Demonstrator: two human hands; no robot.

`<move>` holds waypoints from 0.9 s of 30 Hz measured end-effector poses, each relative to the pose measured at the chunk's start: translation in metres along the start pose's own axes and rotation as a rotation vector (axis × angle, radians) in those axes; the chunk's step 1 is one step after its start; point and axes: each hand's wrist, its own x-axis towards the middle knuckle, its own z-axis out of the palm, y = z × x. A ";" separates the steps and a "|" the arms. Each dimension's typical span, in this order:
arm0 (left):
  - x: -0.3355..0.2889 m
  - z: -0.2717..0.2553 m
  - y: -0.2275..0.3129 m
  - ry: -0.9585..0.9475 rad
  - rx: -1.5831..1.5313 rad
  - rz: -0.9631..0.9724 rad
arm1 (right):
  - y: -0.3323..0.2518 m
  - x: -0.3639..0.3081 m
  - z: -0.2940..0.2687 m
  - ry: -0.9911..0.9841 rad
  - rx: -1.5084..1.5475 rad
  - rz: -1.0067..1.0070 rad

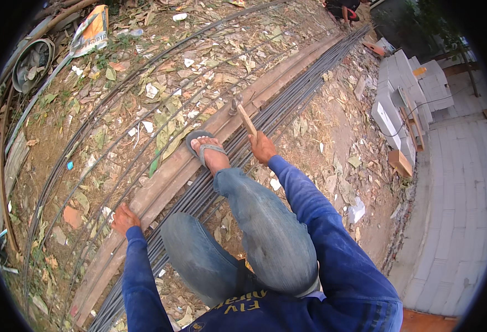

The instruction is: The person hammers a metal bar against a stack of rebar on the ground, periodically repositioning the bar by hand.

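The right hand is closed around the wooden handle of a hammer; the left hand is laid flat, fingers pressed down, on a long wooden plank. The hammer is held raised at a tilt, its metal head seen above the plank near the rebar.

The ground is bare earth strewn with dry leaves and scraps of paper. A bundle of long steel rebars is laid beside the plank and runs with it from the lower left to the upper right. Further single bars are seen curving across the litter to the left. A paved surface of pale blocks is noted on the right, with a stack of white blocks at its far edge.

The person's legs, in blue jeans, are bent; one foot in a grey sandal is planted on the plank, just beside the right hand. A torn sack and a round metal object are recorded at the upper left. Another person is partly visible at the top edge.
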 end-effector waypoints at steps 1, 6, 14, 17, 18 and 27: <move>0.002 -0.009 -0.003 0.022 0.006 -0.009 | -0.026 -0.005 -0.014 -0.020 0.080 0.012; 0.003 -0.004 -0.003 0.021 0.021 0.006 | -0.099 -0.059 -0.154 0.168 0.435 -0.114; 0.002 0.005 -0.036 0.021 0.051 -0.022 | -0.171 -0.024 -0.152 0.741 1.020 -0.618; 0.009 0.008 -0.006 0.062 0.012 -0.008 | -0.057 -0.029 -0.020 0.684 0.659 -0.342; 0.006 0.008 0.010 0.024 0.003 0.007 | -0.003 -0.039 0.027 0.638 0.257 -0.235; 0.004 0.000 -0.030 0.018 0.090 -0.043 | -0.100 -0.058 -0.054 0.388 0.376 -0.161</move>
